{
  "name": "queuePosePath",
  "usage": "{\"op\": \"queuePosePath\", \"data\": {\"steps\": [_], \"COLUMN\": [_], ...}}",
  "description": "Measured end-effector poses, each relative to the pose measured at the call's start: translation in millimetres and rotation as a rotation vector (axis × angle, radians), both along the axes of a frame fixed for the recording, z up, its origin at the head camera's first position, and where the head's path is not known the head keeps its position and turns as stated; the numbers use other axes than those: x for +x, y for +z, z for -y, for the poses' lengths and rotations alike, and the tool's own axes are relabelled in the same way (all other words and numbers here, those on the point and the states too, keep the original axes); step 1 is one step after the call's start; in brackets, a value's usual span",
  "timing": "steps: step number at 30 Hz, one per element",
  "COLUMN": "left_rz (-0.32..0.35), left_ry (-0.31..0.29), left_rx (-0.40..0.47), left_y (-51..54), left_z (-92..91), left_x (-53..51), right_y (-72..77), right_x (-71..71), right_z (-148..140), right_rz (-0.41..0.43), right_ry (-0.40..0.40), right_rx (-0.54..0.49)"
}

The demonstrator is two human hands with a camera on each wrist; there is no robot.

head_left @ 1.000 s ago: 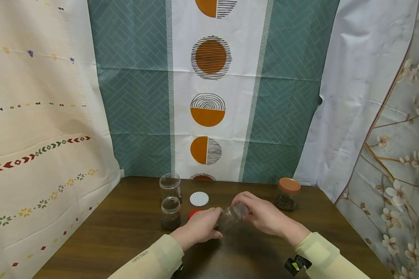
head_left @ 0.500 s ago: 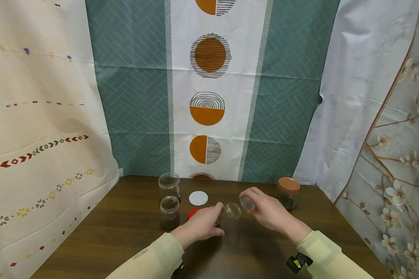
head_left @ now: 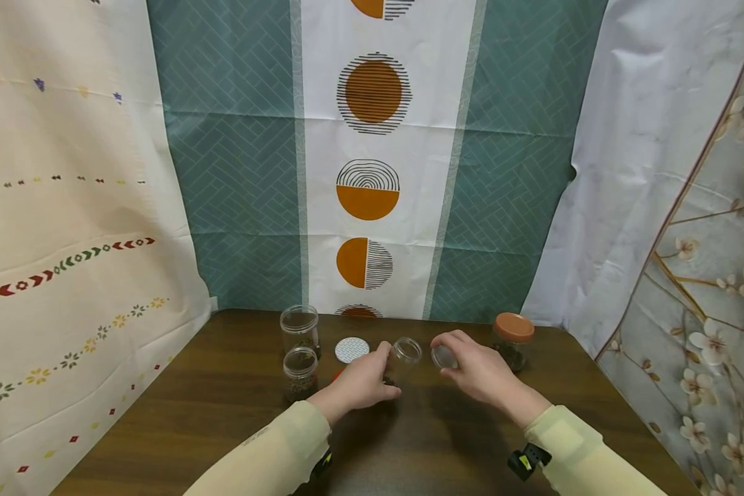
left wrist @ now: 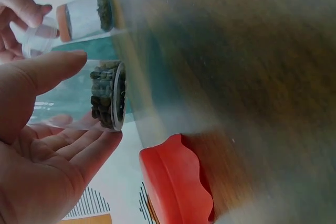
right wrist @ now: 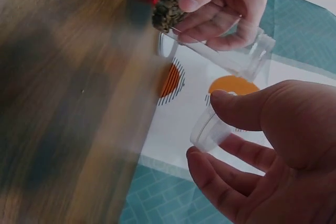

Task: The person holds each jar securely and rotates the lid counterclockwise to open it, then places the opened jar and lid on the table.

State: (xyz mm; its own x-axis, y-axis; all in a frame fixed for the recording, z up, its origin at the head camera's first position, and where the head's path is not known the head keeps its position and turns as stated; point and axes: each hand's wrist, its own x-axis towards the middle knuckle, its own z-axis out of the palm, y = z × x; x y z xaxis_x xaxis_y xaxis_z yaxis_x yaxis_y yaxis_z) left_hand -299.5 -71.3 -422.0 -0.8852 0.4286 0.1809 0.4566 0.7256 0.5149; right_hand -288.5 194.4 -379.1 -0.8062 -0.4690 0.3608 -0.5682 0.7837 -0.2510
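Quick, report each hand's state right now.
Left hand: holding a clear jar with dark pellets inside.
Right hand: holding a clear lid.

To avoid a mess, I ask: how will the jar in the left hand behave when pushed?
The jar may spill if tipped: its mouth is uncovered. Its smooth, round wall could slip or roll. Dark contents lie low, perhaps steadying it.

The clear lid, a second ago at the mouth of the jar, now stands apart from it. The left hand now hides more of the red object in the head view.
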Motion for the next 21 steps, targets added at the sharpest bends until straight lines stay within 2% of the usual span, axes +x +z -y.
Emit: {"op": "queuePosePath", "data": {"steps": [8, 16, 21], "left_rz": [0.008, -0.013, 0.000], "left_ry": [0.047, 0.081, 0.100], "left_rx": [0.070, 0.092, 0.108], "left_y": [-1.0, -2.0, -0.4], "left_z": [-3.0, -6.8, -10.2], "left_x": [-14.8, -27.8, -34.1], "right_y": [-4.9, -8.9, -10.1], "right_x": [-12.5, -28.1, -35.7], "right_z": [-2.9, -5.9, -4.8], "right_rz": [0.041, 0.052, 0.060], "right_ry": [-0.046, -0.077, -0.085], "right_rx": [0.021, 0.053, 0.069]}}
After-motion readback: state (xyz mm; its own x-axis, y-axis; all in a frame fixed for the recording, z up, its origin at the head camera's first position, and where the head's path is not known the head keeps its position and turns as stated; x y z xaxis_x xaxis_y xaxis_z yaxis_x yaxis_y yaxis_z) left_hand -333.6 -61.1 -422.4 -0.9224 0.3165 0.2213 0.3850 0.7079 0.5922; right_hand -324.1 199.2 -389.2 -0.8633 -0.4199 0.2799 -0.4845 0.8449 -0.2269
